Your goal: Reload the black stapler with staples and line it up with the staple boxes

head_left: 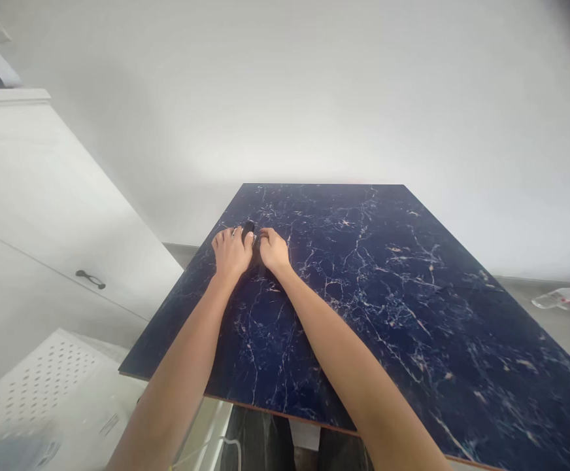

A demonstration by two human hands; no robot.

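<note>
On a dark blue marble-patterned table [334, 281], left of its middle, both my hands are close together. My left hand [232, 252] is closed on a small black object [248, 227] with a rounded top, gripped between thumb and fingers. A bit of something shiny shows beside that thumb, but it is too small to name. Just to the right, my right hand [274, 250] has its fingers curled inward, facing the black object across a narrow gap. Whatever lies inside its fingers is hidden.
A white cabinet [59, 216] with a dark handle [90, 279] stands at the left. Below it is a white perforated panel [40, 376]. A white wall [324, 91] rises behind the table. Clear plastic [562, 297] lies on the floor at right.
</note>
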